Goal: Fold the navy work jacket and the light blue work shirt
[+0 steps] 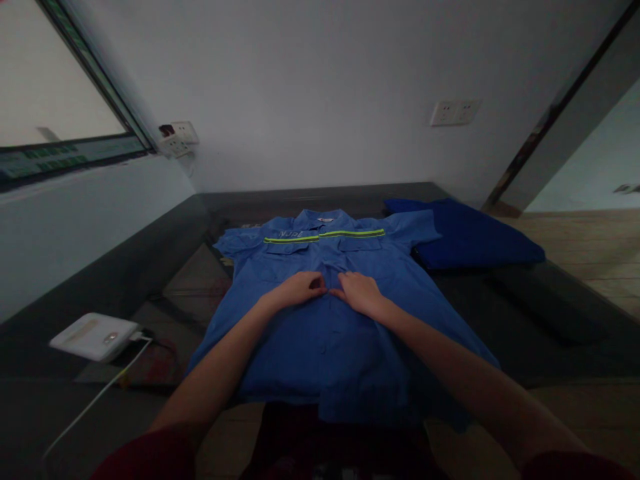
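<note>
A blue short-sleeved work shirt (300,353) lies face up on a dark table, its collar at the far side and its hem hanging over the near edge. Yellow-green stripes cross the chest above two flap pockets. At the button placket in the middle, my left hand (301,288) pinches one front edge of the cloth between thumb and fingers. Close beside it, my right hand (359,291) is closed on the other side of the placket. Whatever button lies between the fingertips is too small to make out. Lower down the placket, a button shows.
A folded darker blue cloth (475,233) lies at the right on the dark table (530,320). To the left rests a white power bank (95,335) with a white cable (95,403) running toward the near edge. Wall sockets (455,113) are behind.
</note>
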A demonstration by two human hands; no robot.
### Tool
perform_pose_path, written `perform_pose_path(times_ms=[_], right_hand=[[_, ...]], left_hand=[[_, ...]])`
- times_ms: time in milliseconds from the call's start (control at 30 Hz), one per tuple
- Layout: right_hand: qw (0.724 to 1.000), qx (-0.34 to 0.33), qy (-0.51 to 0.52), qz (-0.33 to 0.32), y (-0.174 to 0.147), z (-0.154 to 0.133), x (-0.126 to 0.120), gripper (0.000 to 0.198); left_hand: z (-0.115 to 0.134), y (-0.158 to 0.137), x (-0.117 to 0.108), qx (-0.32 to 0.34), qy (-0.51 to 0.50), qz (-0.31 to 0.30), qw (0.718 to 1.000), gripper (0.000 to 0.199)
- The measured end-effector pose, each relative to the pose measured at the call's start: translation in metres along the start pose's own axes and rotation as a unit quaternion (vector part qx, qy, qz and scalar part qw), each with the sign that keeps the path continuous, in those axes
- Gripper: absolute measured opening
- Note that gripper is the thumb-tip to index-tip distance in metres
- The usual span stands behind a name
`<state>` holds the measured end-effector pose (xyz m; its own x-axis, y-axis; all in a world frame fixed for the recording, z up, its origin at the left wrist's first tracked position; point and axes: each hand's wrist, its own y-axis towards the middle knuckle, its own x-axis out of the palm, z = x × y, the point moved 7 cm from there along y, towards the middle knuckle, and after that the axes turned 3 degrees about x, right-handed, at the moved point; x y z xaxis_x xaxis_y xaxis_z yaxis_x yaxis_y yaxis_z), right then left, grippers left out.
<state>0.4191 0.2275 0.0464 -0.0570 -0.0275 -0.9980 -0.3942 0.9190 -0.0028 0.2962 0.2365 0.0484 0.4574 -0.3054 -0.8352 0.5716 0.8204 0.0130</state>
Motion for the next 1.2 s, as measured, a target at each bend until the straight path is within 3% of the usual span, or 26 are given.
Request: perform_pose_path(times_ms=[267, 533, 700, 800, 933, 1067, 1200], right_hand=[[1.000, 0.010, 0.007, 0.022, -0.002, 0.003, 0.001, 0.019], [0.998, 0.033, 0.008, 0.051, -0.002, 0.000, -0.004, 0.021], [0.989, 0.071, 0.123, 0.041, 0.001, 0.014, -0.002, 0.015], [0.967, 0.082, 0.235, 0.053, 0.005, 0.024, 0.001, 0.014], [0.924, 0.052, 0.373, 0.066, 0.010, 0.030, 0.001, 0.011], [0.878, 0.040, 0.470, 0.086, 0.008, 0.033, 0.001, 0.014], [0.828, 0.044, 0.556, 0.065, 0.001, 0.037, 0.008, 0.020]], left_hand=[[-0.001, -0.003, 0.004, 0.004, 0.026, -0.022, 0.999, 0.014], [0.004, -0.005, 0.006, 0.005, 0.044, -0.004, 0.999, 0.011], [0.011, -0.007, 0.008, -0.012, 0.091, -0.013, 0.996, 0.008], [0.021, -0.005, 0.006, -0.004, 0.107, -0.005, 0.994, 0.006], [0.034, 0.001, -0.004, -0.012, 0.102, 0.058, 0.993, 0.010], [0.037, 0.002, -0.006, -0.035, 0.083, 0.122, 0.988, 0.010], [0.038, -0.001, 0.000, -0.037, 0.073, 0.133, 0.988, 0.010]])
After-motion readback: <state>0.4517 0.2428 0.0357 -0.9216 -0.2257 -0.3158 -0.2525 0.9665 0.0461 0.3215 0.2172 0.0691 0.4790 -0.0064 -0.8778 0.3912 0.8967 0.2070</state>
